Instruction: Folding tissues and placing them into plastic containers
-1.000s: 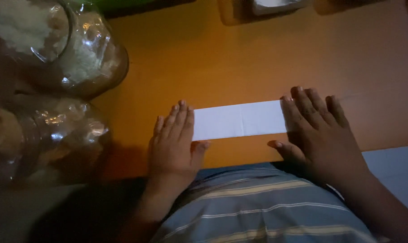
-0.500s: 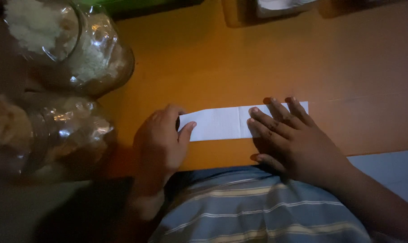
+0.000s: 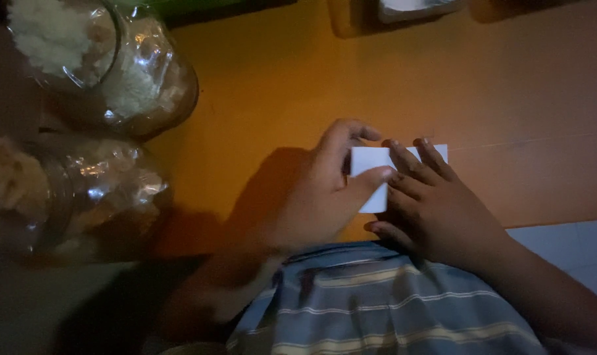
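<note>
A small folded white paper (image 3: 371, 161) lies on the orange table (image 3: 278, 98). My left hand (image 3: 321, 194) pinches its left edge between thumb and curled fingers. From the right, my right hand (image 3: 436, 204) lies flat on the paper with the fingers pressing it down. Most of the paper is hidden beneath both hands; only its upper left part and a right corner show.
Two clear jars with pale, crumbly contents stand at the left: one (image 3: 107, 59) at the back, one (image 3: 68, 190) nearer. A pale object (image 3: 410, 6) sits at the table's far edge. My striped shirt (image 3: 377, 302) fills the bottom.
The long paper strip has been folded to a much shorter piece. My left hand moved right onto it, next to my right hand, which has stayed pressed on the paper.
</note>
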